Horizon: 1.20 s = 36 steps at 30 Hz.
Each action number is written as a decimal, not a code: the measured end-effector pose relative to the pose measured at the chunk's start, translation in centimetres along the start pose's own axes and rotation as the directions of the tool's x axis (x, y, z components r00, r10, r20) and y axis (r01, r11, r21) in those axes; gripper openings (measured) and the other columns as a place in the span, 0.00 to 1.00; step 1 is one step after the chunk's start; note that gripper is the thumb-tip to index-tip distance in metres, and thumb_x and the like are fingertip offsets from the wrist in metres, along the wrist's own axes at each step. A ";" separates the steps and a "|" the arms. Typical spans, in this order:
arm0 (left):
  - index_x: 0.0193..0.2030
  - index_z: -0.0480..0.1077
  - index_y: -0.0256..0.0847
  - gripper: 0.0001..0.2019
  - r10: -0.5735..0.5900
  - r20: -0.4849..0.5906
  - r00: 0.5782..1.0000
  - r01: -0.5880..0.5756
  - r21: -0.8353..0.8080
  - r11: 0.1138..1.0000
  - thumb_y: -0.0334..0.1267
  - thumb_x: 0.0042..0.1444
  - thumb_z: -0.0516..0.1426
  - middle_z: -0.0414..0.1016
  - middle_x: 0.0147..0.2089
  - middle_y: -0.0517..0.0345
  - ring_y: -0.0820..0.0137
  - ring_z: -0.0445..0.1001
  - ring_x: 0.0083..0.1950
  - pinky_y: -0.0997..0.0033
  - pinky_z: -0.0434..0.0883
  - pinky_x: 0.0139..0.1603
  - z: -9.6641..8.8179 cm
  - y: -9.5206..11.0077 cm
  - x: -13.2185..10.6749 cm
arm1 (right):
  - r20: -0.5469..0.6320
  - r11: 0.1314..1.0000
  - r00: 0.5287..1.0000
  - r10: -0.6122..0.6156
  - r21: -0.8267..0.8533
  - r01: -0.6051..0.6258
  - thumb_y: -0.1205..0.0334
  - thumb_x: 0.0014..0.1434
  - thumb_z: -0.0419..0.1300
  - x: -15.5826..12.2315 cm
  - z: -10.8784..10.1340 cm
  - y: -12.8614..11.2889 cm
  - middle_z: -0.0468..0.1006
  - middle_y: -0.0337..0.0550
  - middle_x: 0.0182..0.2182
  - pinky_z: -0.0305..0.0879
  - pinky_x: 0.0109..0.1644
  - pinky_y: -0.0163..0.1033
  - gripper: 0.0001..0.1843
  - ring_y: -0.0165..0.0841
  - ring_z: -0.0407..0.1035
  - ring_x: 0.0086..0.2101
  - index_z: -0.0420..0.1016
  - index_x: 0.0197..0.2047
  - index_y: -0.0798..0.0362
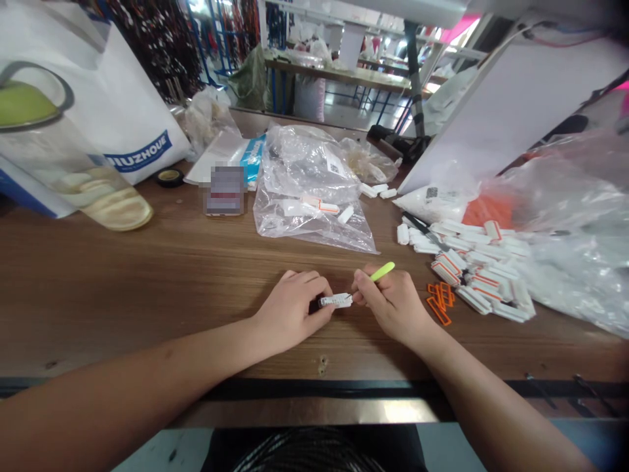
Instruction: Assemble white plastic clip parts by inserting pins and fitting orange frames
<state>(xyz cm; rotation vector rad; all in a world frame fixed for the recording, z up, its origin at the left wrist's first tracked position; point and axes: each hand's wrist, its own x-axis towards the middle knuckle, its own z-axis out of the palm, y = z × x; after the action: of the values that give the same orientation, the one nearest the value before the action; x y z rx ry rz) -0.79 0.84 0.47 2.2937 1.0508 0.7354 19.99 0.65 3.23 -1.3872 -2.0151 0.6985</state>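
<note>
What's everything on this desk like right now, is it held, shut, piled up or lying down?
Left hand: closed on the white piece
White piece: held
Right hand: closed on the green tool
Green tool: held, tip at the white piece
Orange frames: loose, bunched together
Other white pieces: mostly piled up
Plastic bag: lying crumpled
Green lid: on its container

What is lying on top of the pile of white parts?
A slim dark tool lies across the upper left of the pile. What is covered underneath cannot be seen.
</note>
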 end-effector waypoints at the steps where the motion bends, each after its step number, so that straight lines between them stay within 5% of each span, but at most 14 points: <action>1: 0.36 0.69 0.43 0.03 -0.002 0.000 1.000 0.002 0.001 1.000 0.37 0.60 0.57 0.72 0.35 0.61 0.66 0.71 0.40 0.62 0.61 0.43 0.0 0.0 0.0 | -0.002 1.000 1.000 -0.005 -0.001 0.005 0.55 0.69 0.49 0.0 0.0 0.0 0.76 0.39 0.21 0.64 0.31 0.35 0.22 0.29 0.69 0.23 0.71 0.26 0.53; 7: 0.36 0.69 0.42 0.02 -0.007 0.011 1.000 0.007 -0.003 1.000 0.37 0.60 0.57 0.72 0.35 0.61 0.67 0.70 0.39 0.62 0.60 0.43 0.0 0.1 0.1 | -0.114 0.985 0.992 0.052 0.167 -0.033 0.53 0.68 0.51 -0.2 -0.1 0.6 0.76 0.39 0.20 0.65 0.28 0.33 0.22 0.29 0.71 0.22 0.73 0.27 0.53; 20: 0.36 0.68 0.42 0.02 -0.006 0.008 1.000 0.006 0.005 1.000 0.36 0.60 0.57 0.72 0.35 0.61 0.66 0.70 0.40 0.62 0.60 0.43 0.0 0.0 0.0 | -0.064 0.971 0.993 0.094 0.226 -0.077 0.51 0.68 0.53 -0.1 0.1 0.8 0.76 0.38 0.19 0.66 0.27 0.31 0.22 0.27 0.71 0.21 0.73 0.26 0.54; 36: 0.36 0.69 0.41 0.03 -0.002 -0.001 1.000 0.002 -0.014 1.000 0.36 0.60 0.58 0.71 0.34 0.62 0.67 0.70 0.39 0.63 0.59 0.43 0.0 0.1 0.1 | 0.013 1.000 1.000 0.013 -0.016 -0.013 0.54 0.70 0.49 -0.1 0.0 0.1 0.74 0.38 0.21 0.62 0.31 0.36 0.22 0.28 0.68 0.23 0.70 0.27 0.53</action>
<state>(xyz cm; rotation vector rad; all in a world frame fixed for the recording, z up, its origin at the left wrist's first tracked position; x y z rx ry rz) -0.71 0.84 0.54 2.2808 1.0454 0.7411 20.07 0.64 3.10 -1.4094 -2.0274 0.7007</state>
